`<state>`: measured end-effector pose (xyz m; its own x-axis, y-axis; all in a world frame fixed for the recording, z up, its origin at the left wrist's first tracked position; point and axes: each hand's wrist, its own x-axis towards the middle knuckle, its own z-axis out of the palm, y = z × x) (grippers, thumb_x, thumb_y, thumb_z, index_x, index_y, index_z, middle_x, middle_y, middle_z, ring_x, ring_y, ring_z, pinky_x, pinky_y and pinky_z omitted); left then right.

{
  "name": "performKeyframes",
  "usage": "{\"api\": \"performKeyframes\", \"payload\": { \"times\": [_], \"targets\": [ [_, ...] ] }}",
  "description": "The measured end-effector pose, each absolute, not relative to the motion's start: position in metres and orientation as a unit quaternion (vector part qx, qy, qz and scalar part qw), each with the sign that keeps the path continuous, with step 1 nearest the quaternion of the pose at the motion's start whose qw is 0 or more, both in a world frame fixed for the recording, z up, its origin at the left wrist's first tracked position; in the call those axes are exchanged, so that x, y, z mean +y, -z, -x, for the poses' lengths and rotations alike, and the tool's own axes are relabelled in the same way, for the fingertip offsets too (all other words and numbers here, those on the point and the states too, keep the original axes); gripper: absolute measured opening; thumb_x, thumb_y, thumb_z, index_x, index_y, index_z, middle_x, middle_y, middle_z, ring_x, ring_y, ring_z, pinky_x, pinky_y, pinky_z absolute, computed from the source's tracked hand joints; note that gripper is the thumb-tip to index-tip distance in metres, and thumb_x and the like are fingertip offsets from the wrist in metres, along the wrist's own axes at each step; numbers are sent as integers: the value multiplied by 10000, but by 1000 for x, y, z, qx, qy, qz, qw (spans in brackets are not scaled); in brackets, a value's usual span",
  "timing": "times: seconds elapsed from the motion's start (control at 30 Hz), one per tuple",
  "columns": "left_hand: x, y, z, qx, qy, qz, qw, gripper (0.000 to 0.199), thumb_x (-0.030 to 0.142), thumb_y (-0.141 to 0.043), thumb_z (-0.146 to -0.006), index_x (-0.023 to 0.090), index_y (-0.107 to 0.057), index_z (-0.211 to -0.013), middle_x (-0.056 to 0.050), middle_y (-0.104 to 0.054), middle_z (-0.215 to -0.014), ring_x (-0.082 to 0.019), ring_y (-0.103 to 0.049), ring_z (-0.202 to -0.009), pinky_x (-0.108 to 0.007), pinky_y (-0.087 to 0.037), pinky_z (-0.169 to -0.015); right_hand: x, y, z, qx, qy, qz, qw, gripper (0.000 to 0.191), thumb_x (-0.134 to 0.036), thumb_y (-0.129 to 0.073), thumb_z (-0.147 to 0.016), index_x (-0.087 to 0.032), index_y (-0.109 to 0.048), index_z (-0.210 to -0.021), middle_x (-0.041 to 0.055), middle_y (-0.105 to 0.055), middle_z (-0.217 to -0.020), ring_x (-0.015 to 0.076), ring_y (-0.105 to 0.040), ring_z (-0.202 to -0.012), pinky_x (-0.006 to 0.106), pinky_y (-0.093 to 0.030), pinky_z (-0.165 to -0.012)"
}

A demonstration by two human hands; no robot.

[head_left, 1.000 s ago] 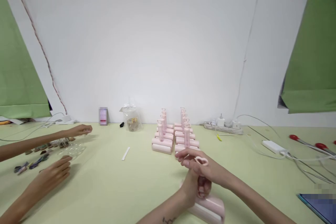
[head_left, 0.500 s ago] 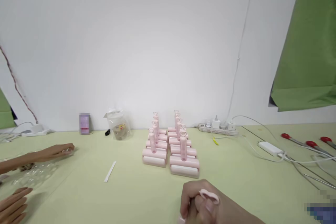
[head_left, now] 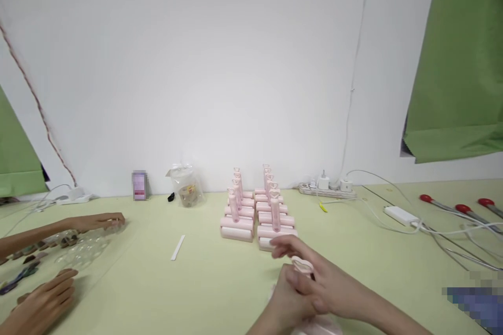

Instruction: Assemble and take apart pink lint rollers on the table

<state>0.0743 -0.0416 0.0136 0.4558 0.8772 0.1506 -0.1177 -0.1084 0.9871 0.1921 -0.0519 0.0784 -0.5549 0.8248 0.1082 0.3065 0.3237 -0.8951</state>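
Left hand (head_left: 288,293) closed round pink roller's handle (head_left: 302,266), seemingly steadying it; right hand (head_left: 320,277) cups over, fingers half open. Roller low at near counter (head_left: 220,293), before standing rollers (head_left: 237,227), likely spaced for access.

Table (head_left: 149,293) pale yellow-green, plain. Wall (head_left: 236,63) white-grey, plain. Rollers (head_left: 237,224) light pink with white cylinders. Curtains (head_left: 463,73) solid green. Tongs' tips (head_left: 463,209) red. Strip (head_left: 178,247) white. Power adapter (head_left: 401,215) white. Tie (head_left: 323,207) bright yellow. Clip (head_left: 171,197) black. Twisted wire (head_left: 37,99) reddish-brown. Bag (head_left: 187,188) clear.
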Motion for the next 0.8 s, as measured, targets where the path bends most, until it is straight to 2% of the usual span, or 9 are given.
{"api": "performKeyframes", "payload": {
  "times": [0.1, 0.2, 0.27, 0.33, 0.43, 0.53, 0.6, 0.73, 0.8],
  "targets": [
    [-35, -28, -58, 325, -399, -604, 609, 310, 350, -724, -475, 198, -461, -537, 69, -391, -388, -64, -353, -352, -213, -270, -360, -59, -61, -208, -744, -427, 417, 302, 461, -465, -363, -832, -317, -283, -1261, 55, -381, -1285, 222, -402, -1145, 376, -340, -928],
    [-30, -39, -33, 329, -402, -622, 586, 354, 367, -724, -517, 184, -444, -633, 76, -437, -434, -63, -396, -382, -203, -339, -418, -62, -37, -205, -779, -370, 420, 282, 421, -437, -427, -799, -288, -387, -1190, 53, -416, -1247, 227, -423, -1117, 358, -369, -899],
    [-31, -45, -15, 319, -419, -644, 556, 349, 419, -670, -601, 177, -465, -747, 40, -522, -564, -100, -498, -518, -235, -416, -550, -58, -24, -191, -830, -279, 405, 264, 391, -354, -531, -726, -253, -462, -1098, 52, -491, -1129, 220, -466, -1043, 328, -399, -849],
    [-35, -50, 1, 346, -435, -671, 491, 385, 439, -632, -644, 168, -492, -880, -32, -585, -823, -171, -549, -797, -284, -421, -739, -49, -16, -172, -862, -157, 408, 257, 320, -266, -566, -676, -227, -511, -988, 40, -543, -996, 204, -510, -937, 300, -421, -778],
    [-41, -48, 27, 466, -417, -692, 360, 684, 433, -700, -552, 196, -412, -1127, -83, -442, -1193, -258, -379, -1131, -331, -326, -919, -28, -10, -142, -862, -22, 433, 263, 201, -222, -569, -674, -206, -536, -871, 40, -573, -920, 208, -524, -872, 304, -422, -723],
    [-36, -31, 52, 567, -353, -698, 257, 912, 419, -740, -478, 229, -296, -1251, -93, -358, -1261, -284, -278, -1203, -380, -255, -975, -2, -7, -114, -852, 23, 446, 274, 228, -225, -586, -683, -180, -538, -902, 96, -559, -1033, 253, -498, -959, 360, -397, -775],
    [-25, -18, 64, 601, -333, -694, 214, 873, 404, -721, -510, 231, -306, -1259, -97, -355, -1256, -282, -279, -1202, -389, -231, -987, 12, -5, -99, -845, 47, 453, 281, 244, -234, -584, -700, -171, -536, -932, 132, -530, -1118, 279, -467, -1035, 398, -369, -822],
    [8, -1, 71, 617, -342, -686, 177, 611, 339, -668, -590, 214, -452, -1147, -100, -312, -1281, -269, -233, -1239, -363, -195, -1015, 29, 2, -93, -832, 84, 457, 305, 361, -243, -571, -713, -190, -490, -1061, 145, -484, -1217, 286, -407, -1139, 431, -319, -893],
    [22, 2, 69, 616, -353, -682, 175, 698, 319, -698, -550, 195, -422, -1179, -117, -241, -1328, -283, -134, -1278, -365, -178, -1025, 33, 5, -106, -812, 103, 469, 332, 506, -277, -556, -712, -203, -393, -1185, 147, -420, -1282, 293, -336, -1200, 449, -276, -931]
  ]
}}
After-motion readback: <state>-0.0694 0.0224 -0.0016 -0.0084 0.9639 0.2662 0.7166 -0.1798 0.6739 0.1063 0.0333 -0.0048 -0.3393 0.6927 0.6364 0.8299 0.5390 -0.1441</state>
